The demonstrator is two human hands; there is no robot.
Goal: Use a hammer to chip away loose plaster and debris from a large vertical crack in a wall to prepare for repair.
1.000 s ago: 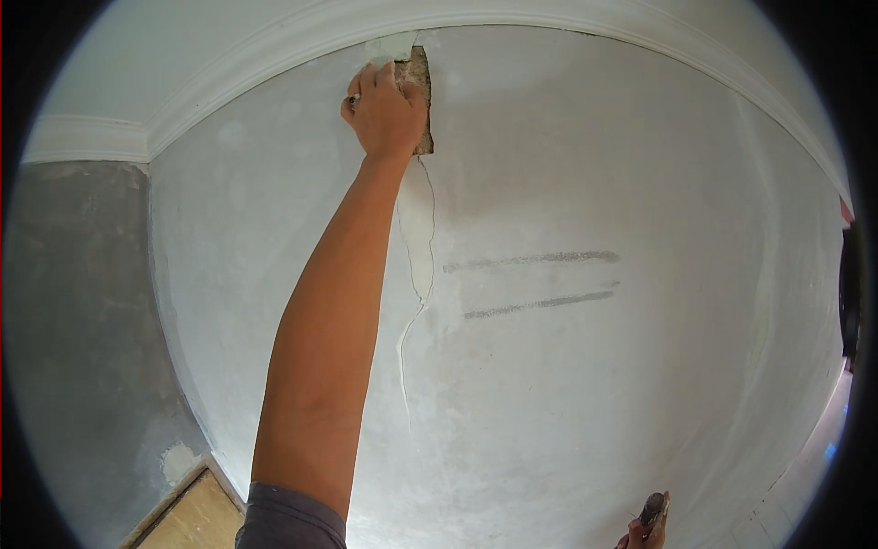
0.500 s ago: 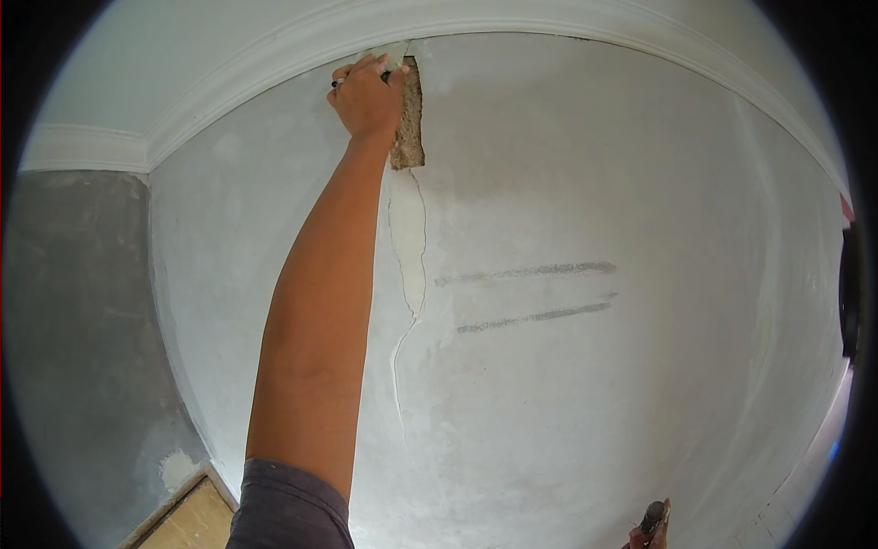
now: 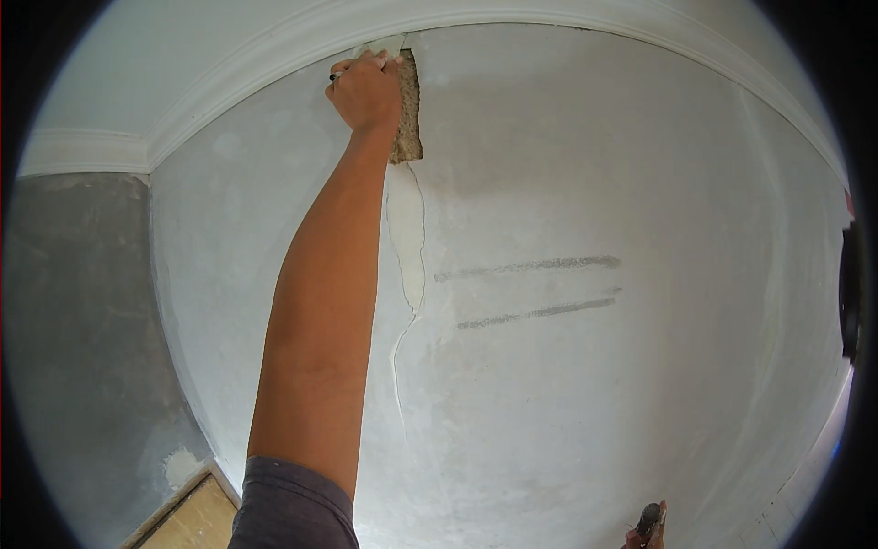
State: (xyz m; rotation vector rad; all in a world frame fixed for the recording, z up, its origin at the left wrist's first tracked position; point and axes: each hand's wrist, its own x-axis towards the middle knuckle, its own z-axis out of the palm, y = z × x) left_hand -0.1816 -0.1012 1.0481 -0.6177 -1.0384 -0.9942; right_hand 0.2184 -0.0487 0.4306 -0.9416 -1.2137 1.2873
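Observation:
My left hand [image 3: 366,90] reaches up to the top of the grey wall, fingers curled closed beside a hole in the plaster [image 3: 408,114]. A small dark tip [image 3: 333,78] sticks out at the left of its fingers; the rest of what it holds is hidden. The hole is a narrow upright strip of rough brown backing. Beneath it runs a pale, crack-edged plaster patch [image 3: 407,229], tapering into a thin crack. Low on the right, my right hand [image 3: 657,532] is closed round a tool with a dark, rounded end [image 3: 650,514]; its kind is not clear.
White moulding [image 3: 512,16] borders the ceiling just above the left hand. Two dark smudged streaks [image 3: 540,265] mark the wall. A darker wall [image 3: 82,320] meets it at the left corner, above a wooden panel [image 3: 197,517]. A black object [image 3: 850,293] stands at the right edge.
The view has shifted slightly, with the wall hole a little higher in the picture. My left hand has stayed beside the hole, its fingers curled slightly more. My right hand looks nearly unchanged.

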